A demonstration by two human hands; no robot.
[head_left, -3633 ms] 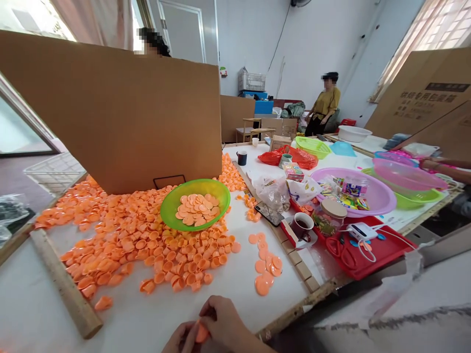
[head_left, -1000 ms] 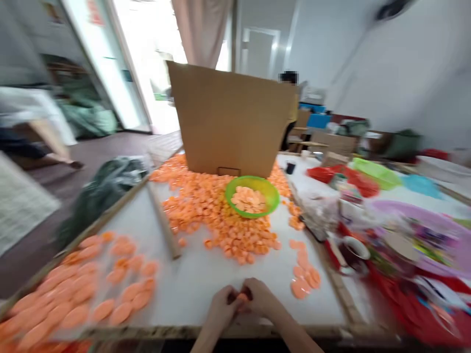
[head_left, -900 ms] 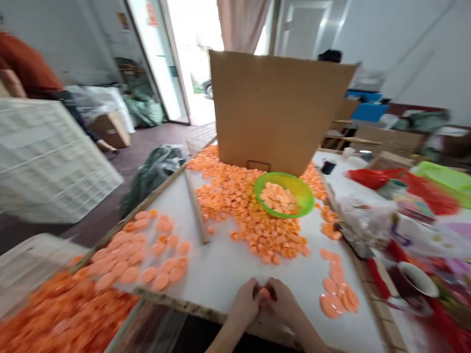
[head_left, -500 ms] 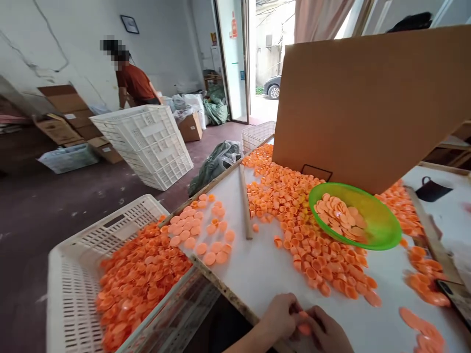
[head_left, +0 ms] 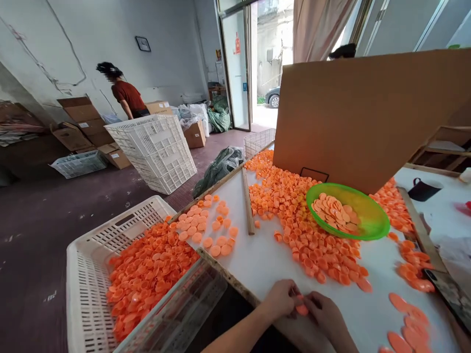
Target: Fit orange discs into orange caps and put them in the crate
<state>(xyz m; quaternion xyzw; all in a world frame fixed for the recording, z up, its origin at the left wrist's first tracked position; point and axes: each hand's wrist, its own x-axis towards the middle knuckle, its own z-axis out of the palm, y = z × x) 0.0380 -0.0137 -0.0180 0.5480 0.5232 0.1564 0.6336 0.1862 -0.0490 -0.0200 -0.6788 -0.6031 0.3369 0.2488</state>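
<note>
My left hand and my right hand meet at the near edge of the white table, both pinching one small orange plastic cap between the fingertips. Beyond them lies a big heap of orange caps. A green bowl holding flat orange discs sits on the heap. A smaller group of orange lids lies at the table's left corner.
A white slotted crate full of orange caps stands low at the left of the table. A wooden stick lies on the table. A tall cardboard sheet stands behind the bowl. More white crates and a person are far left.
My view has swung left from the cluttered right side to the crate and doorway. My hands stay together on the orange cap at the table edge.
</note>
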